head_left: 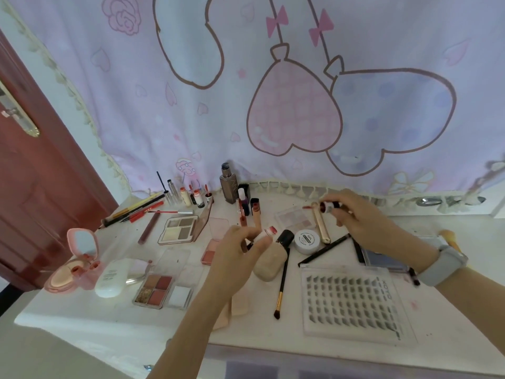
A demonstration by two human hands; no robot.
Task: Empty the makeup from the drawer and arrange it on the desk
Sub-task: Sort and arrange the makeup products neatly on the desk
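- The step looks like sorting a lip gloss that has come apart — the left hand (240, 243) pinches the tube (266, 234) between thumb and fingers, and the right hand (360, 217) pinches its cap (329, 207), wand tip pointing left.
- The hands are apart, both raised over the bench (437, 318).
- Next, by my guess: bring the wand to the tube's mouth, screw it shut, then set it with the upright tubes (250, 212) just beyond the left hand.
- Most makeup already lies out — palettes (179, 229) left of the left hand, a lash tray (352, 305) under the right forearm, a brush (282, 283) and white jar (307, 240) between the hands.
- The drawer is hardly in view at the near edge; its contents cannot be told.
- The bench is white and smudged; a cartoon curtain (273, 91) hangs behind, a red door (35, 201) far left.
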